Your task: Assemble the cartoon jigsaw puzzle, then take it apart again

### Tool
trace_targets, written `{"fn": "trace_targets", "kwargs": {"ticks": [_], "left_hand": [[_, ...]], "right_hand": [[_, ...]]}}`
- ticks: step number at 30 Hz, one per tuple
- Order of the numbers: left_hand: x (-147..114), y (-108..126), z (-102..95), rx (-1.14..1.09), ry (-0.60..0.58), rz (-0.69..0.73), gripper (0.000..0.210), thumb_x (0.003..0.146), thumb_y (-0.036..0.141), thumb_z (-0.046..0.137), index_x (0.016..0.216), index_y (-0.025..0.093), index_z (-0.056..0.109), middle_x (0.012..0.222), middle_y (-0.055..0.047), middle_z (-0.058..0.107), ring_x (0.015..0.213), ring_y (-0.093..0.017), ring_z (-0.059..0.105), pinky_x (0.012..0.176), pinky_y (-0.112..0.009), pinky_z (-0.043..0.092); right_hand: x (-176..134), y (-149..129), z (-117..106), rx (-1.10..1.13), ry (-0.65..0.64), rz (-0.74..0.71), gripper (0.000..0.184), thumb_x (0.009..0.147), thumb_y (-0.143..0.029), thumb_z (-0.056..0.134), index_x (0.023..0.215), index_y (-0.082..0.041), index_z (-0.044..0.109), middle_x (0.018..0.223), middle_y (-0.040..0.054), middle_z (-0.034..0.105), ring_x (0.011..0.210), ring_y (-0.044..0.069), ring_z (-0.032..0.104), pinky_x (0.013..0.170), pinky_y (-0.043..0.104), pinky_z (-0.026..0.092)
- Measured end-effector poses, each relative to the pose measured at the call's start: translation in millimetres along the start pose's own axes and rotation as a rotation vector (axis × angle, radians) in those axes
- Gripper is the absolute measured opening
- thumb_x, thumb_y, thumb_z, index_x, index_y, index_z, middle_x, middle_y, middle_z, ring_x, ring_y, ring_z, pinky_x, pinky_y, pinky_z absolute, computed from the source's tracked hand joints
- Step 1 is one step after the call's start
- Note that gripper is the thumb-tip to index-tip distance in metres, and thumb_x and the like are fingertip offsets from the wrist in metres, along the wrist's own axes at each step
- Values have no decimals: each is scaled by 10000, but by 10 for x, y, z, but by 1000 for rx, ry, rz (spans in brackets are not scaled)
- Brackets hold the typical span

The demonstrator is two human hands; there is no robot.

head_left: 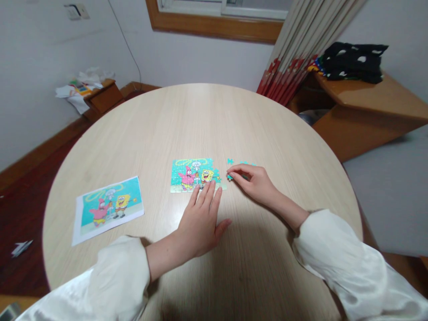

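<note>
A partly joined jigsaw puzzle (182, 171) with cartoon figures on a teal ground lies mid-table, its right edge ragged. My left hand (200, 218) rests flat, fingers stretched out, its fingertips on the puzzle's lower edge. Just right of the puzzle, my right hand (252, 180) pinches a small teal puzzle piece (229, 177) between thumb and forefinger. A loose puzzle piece (230, 161) lies above those fingertips, and several more teal pieces (244, 163) sit behind the right hand, partly hidden by it.
A printed sheet (112, 205) with the same cartoon picture lies at the left of the round wooden table (200, 116). Beyond the table stand a wooden cabinet (377, 98) with dark cloth (354, 62) on top, a curtain (297, 49) and a small wooden stand (107, 96) holding papers.
</note>
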State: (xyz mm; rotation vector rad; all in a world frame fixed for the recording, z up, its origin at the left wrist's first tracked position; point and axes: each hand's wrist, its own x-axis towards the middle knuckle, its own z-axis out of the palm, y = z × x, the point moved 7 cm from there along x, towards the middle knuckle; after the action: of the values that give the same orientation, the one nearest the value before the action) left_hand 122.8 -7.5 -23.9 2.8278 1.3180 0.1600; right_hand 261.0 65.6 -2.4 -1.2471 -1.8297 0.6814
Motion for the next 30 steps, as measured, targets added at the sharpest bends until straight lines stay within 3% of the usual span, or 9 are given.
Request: {"fn": "trace_targets", "kwargs": {"ticks": [5,11,30], "left_hand": [[-2,-5,2,-3,-11,4,701,946,543,303,1430,37,333,1517,-224,308,1427,-315,250,1158,-487,160],[-4,-11,7,-9,-23,6,700,947,535,319,1437,35,318,1521,-234,292,1434,-322,224,1154,-499,170],[3,3,-8,-2,-18,21,698,949,524,332,1422,10,349,1515,-245,292,1424,-336,247,1146,-515,196]], "right_hand": [[13,125,48,193,20,107,254,803,-412,649,932,-200,706,848,59,740,770,181,697,771,371,577],[20,123,74,305,25,187,292,740,-458,712,825,-180,685,745,43,723,714,175,701,740,355,590],[72,2,133,141,8,106,300,771,-492,667,723,-196,666,739,43,710,694,165,659,699,332,544]]}}
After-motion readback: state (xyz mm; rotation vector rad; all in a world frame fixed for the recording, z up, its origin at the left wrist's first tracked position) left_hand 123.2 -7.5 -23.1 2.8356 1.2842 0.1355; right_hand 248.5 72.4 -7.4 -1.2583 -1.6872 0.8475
